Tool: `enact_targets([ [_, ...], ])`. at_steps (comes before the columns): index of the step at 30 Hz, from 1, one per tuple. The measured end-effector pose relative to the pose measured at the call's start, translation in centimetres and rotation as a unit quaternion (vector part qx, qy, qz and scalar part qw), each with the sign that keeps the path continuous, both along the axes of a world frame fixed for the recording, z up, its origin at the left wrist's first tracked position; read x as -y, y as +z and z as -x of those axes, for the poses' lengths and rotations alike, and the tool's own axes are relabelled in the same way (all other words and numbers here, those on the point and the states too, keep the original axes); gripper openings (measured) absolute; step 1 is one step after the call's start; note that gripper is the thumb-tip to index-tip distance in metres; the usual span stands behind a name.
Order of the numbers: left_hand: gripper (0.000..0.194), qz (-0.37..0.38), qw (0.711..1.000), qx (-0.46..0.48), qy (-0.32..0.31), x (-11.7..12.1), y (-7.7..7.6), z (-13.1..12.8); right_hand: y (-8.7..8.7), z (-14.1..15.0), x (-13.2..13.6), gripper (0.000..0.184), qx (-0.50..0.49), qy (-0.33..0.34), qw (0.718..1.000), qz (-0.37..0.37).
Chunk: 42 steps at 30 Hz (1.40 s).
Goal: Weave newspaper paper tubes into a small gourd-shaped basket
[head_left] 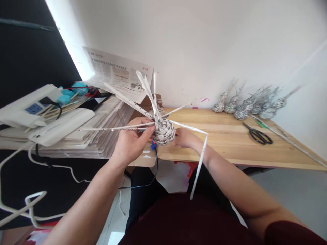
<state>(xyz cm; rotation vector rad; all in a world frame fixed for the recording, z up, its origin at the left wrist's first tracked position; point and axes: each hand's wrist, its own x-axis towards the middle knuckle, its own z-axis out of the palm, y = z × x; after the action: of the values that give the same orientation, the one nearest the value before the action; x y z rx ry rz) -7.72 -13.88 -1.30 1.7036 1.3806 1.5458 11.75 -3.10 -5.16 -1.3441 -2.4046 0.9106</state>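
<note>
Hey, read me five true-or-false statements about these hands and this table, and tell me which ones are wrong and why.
1. The left hand holds a woven paper piece. True.
2. The scissors lie on the wooden table. True.
3. The right hand grips the scissors. False: the right hand is beside the woven paper piece, away from the scissors.
4. Several bulb-shaped pieces sit near the wall on the right side. True.
5. The bent strip's loose end points straight up. False: the bent strip hangs down at that end.
</note>
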Motion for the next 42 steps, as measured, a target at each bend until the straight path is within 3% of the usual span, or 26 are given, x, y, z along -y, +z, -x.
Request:
enact_targets([
  [1, 0.020, 0.002, 1.000, -0.001, -0.008, -0.2, -0.4, -0.1, 0.9, -1.9, -0.2, 0.030, -0.016, -0.032, 0.999, 0.005],
  [3, 0.018, 0.001, 1.000, -0.022, -0.021, -0.8, -1.3, -0.8, 3.1, -5.1, -0.1, 0.033, -0.150, -0.106, 0.983, 0.006],
  [4, 0.017, -0.003, 0.999, -0.044, -0.025, -1.2, -1.7, -1.2, 4.4, -6.4, 0.2, 0.035, -0.210, -0.106, 0.972, -0.002],
  [6, 0.015, -0.019, 0.995, -0.097, -0.027, -2.0, -2.4, -2.5, 6.9, -7.9, 1.0, 0.040, -0.267, -0.068, 0.961, -0.017],
  [8, 0.015, -0.037, 0.988, -0.145, -0.027, -2.7, -2.8, -3.9, 8.8, -8.5, 1.7, 0.034, -0.232, -0.008, 0.972, -0.018],
  [10, 0.014, -0.052, 0.983, -0.170, -0.035, -3.3, -3.1, -5.3, 9.6, -8.5, 1.9, 0.027, -0.165, 0.031, 0.985, -0.027],
  [12, 0.014, -0.056, 0.981, -0.178, -0.051, -3.7, -3.3, -6.4, 9.2, -8.3, 1.7, 0.020, -0.112, 0.043, 0.992, -0.039],
  [15, 0.014, -0.048, 0.978, -0.189, -0.073, -4.3, -3.8, -7.6, 7.3, -8.1, 1.4, 0.015, -0.113, 0.043, 0.992, -0.045],
  [19, 0.011, -0.037, 0.978, -0.192, -0.077, -5.0, -4.7, -8.6, 5.1, -8.2, 1.5, 0.013, -0.110, -0.027, 0.991, -0.075],
  [26, 0.016, 0.034, 0.980, -0.177, -0.086, -5.7, -6.4, -9.2, 4.1, -9.3, 1.3, 0.016, -0.084, -0.023, 0.995, -0.054],
  [30, 0.018, 0.034, 0.978, -0.184, -0.088, -6.0, -6.3, -9.4, 2.9, -9.5, 1.4, 0.008, -0.126, -0.051, 0.986, -0.097],
  [35, 0.017, 0.022, 0.972, -0.217, -0.092, -6.2, -5.5, -9.7, 1.1, -9.5, 1.3, 0.006, -0.223, -0.021, 0.966, -0.131],
  [42, 0.021, 0.063, 0.966, -0.235, -0.089, -6.5, -4.9, -10.1, 0.4, -9.7, 1.2, 0.002, -0.213, -0.053, 0.965, -0.145],
])
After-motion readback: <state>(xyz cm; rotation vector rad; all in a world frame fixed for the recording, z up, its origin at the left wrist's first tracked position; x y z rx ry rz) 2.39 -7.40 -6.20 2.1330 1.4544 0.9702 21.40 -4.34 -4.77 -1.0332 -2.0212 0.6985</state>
